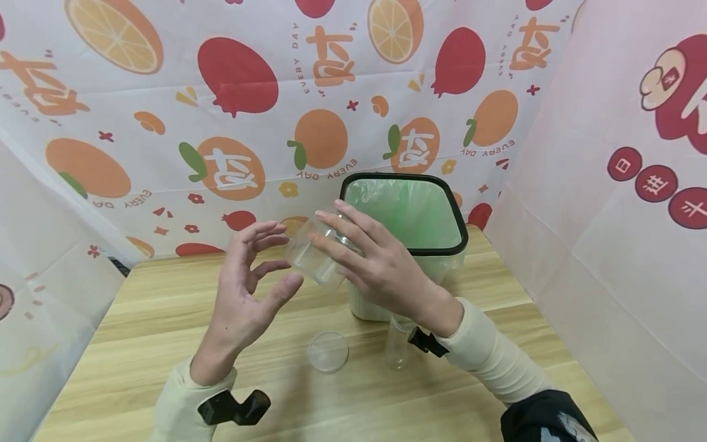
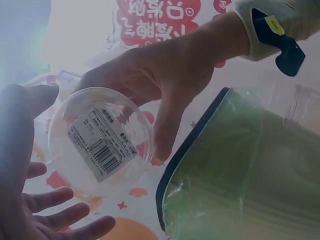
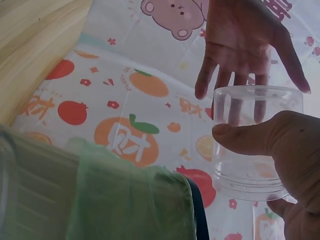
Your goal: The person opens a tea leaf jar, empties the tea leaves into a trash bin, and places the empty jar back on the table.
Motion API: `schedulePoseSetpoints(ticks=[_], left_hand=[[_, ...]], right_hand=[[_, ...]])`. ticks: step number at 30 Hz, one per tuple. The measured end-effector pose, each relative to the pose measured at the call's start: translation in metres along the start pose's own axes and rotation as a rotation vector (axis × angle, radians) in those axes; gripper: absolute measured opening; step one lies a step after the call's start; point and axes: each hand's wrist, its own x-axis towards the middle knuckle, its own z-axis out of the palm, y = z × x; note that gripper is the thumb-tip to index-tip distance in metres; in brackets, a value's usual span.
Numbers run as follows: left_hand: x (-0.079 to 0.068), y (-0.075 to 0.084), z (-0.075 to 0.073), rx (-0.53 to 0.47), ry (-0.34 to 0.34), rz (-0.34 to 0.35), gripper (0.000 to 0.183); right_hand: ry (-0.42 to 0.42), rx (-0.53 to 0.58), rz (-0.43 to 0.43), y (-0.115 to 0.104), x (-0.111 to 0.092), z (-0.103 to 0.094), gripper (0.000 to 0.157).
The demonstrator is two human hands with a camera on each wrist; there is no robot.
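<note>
My right hand [image 1: 386,267] grips a clear plastic jar [image 1: 316,259] near its threaded end, holding it tilted above the table. In the right wrist view the thumb lies across the wall of the jar [image 3: 240,162], and nothing shows inside. A white barcode label [image 2: 102,144] faces the left wrist camera through the jar's round base. Beside that base, my left hand [image 1: 240,307] is held up with its fingers spread and loosely bent, gripping nothing. On the table below lies a clear round lid [image 1: 328,352].
Behind the right hand stands a pale bin [image 1: 367,307] with a black rim and a green liner [image 1: 409,209]. Another clear container [image 1: 396,347] is on the wooden table [image 1: 265,393], partly hidden by the right forearm. Fruit-printed cloth [image 1: 243,86] hangs along the back.
</note>
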Motion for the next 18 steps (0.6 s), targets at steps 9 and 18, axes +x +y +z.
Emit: schedulePoseSetpoints(ticks=[9,18], left_hand=[[-0.001,0.004,-0.002,-0.003,-0.048,-0.139,0.076],[0.001,0.003,-0.005,0.038,-0.161,-0.246,0.087]], right_hand=[[0.022,-0.018,-0.058,-0.007,-0.001,0.005,0.046],[-0.005,-0.127,-0.126,-0.011,-0.002,0.011,0.047]])
